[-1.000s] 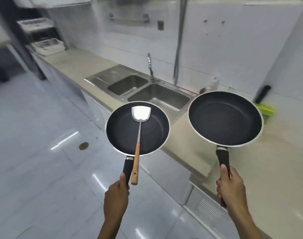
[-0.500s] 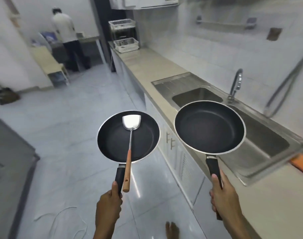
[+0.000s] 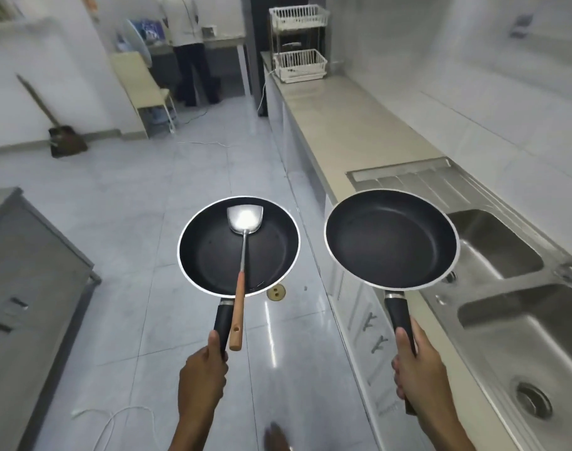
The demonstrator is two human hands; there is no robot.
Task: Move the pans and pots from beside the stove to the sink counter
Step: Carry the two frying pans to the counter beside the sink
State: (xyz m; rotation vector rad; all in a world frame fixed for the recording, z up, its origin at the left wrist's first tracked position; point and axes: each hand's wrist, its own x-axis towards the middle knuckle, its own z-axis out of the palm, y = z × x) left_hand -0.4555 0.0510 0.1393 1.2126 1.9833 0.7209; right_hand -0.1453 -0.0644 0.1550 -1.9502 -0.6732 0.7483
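left hand (image 3: 201, 369): clamped on small pan (image 3: 213, 258) handle
spatula (image 3: 242, 242): lay in small pan
right hand (image 3: 418, 369): clamped on big pan (image 3: 390, 239) handle, near sink (image 3: 493, 252)

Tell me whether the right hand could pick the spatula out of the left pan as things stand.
Probably not: the right hand is closed around its own pan, so its grip is taken; the spatula lies unobstructed in the left pan.

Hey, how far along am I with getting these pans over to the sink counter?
Nothing is set down yet: the counter past the sink is bare. In hand: your left hand carries the smaller frying pan, a spatula lying in it, over the floor; your right hand holds the larger frying pan at the counter's edge. Left: set both down.
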